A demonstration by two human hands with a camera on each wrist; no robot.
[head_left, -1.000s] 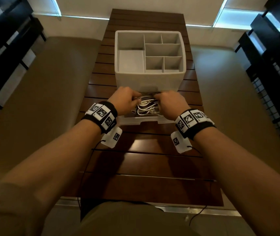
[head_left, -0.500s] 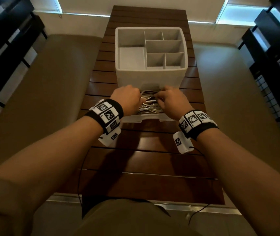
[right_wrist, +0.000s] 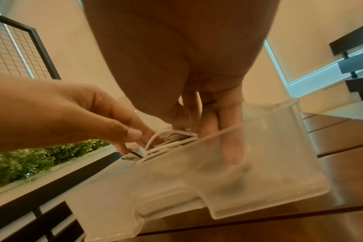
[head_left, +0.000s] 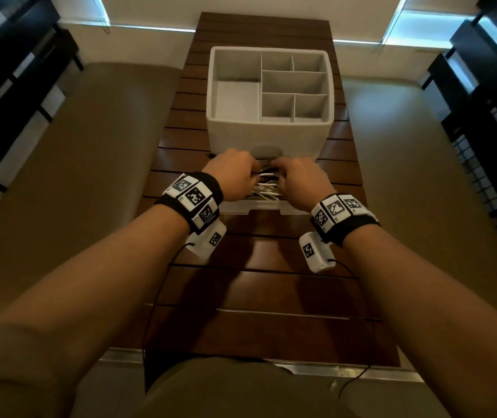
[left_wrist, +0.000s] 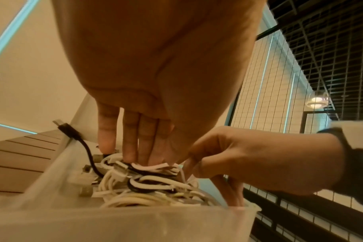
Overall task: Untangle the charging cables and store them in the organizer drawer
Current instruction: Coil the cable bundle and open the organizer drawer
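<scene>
A white organizer with open top compartments stands on the slatted wooden table. Its translucent drawer is pulled out toward me. White and black charging cables lie bunched inside it. My left hand presses on the bundle with straight fingers. My right hand reaches down into the drawer's right side, its fingers straight behind the drawer wall. A black USB plug sticks up over the drawer's left rim. Both fingertips are hidden from the head view.
Beige cushioned benches flank the table on both sides. Dark railings stand at the far left and right. The table's near metal edge is close to my lap. A green hedge shows beyond the table.
Both hands have slid farther toward the back of the drawer, closer to the organizer body, and they cover more of the cable bundle than before.
</scene>
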